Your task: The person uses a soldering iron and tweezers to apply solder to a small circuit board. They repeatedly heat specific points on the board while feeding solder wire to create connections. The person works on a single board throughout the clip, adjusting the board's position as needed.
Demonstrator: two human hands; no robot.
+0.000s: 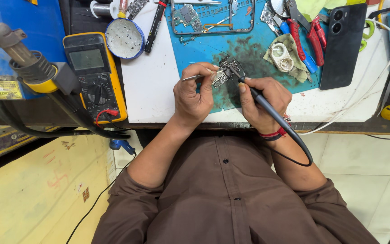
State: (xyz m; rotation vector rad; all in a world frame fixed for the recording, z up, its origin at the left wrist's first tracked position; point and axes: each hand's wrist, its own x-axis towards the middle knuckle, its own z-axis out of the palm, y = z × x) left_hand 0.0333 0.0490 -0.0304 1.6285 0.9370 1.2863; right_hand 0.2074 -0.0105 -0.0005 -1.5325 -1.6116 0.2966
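Hands (231,97) on circuit board (226,72), near table edge (294,123)

1. Circuit board (227,70): small, dark, matt, with bright metal shields.
2. Tweezers (195,77): bare metal, smooth, slightly shiny.
3. Soldering iron (267,106): matt black plastic grip, rubbery black cable.
4. Work mat (249,49): blue, rubber-like, matt, stained with dark sooty patches.
5. Table (150,86): white top, smooth, scuffed and grimy at the edge.
6. Multimeter (93,74): yellow rubbery casing, grey plastic face, glossy screen.
7. Phone back cover (344,45): glossy black plastic.
8. Pliers (310,36): red plastic handles, grey metal jaws.
9. Shirt (231,199): brown woven cloth, matt.
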